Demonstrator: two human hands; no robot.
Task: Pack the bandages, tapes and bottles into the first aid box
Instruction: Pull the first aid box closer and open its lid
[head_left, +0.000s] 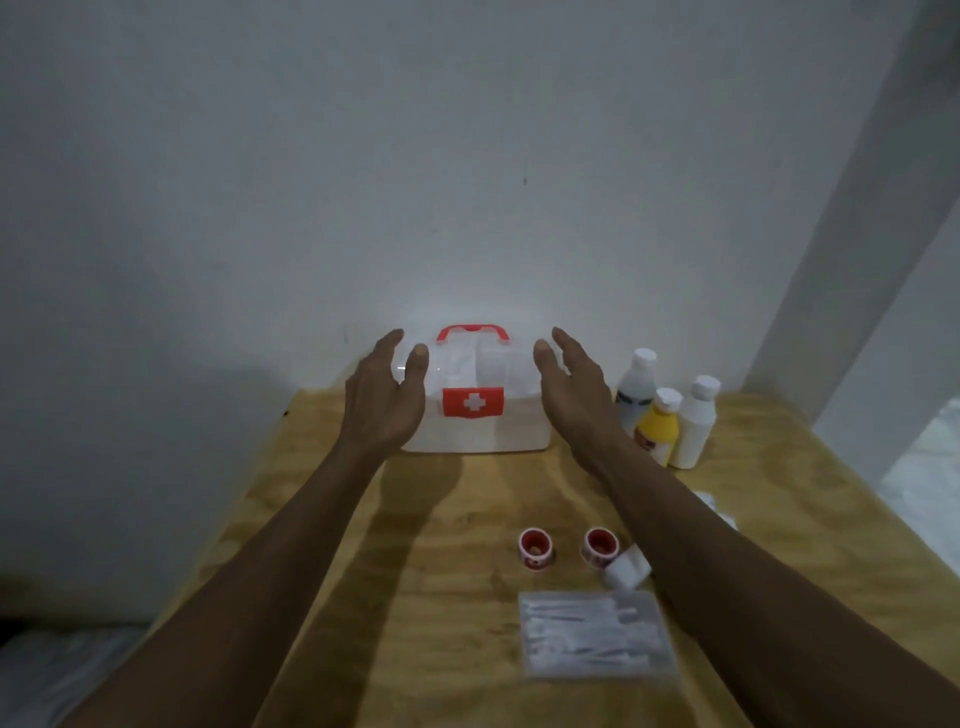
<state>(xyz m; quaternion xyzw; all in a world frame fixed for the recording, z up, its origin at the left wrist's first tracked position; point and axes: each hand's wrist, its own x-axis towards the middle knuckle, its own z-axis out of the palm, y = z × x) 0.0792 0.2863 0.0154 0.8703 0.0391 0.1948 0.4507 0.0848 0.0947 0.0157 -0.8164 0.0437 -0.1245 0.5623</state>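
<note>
both hands, left and right, are spread open and empty on either side of the closed first aid box at the back of the bench, 3 bottles just right of it, 2 tape rolls nearer

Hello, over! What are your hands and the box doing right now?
Left hand and right hand open, flanking first aid box. Lid on. Bottles, tape rolls unpacked. Nothing blocking.
</note>
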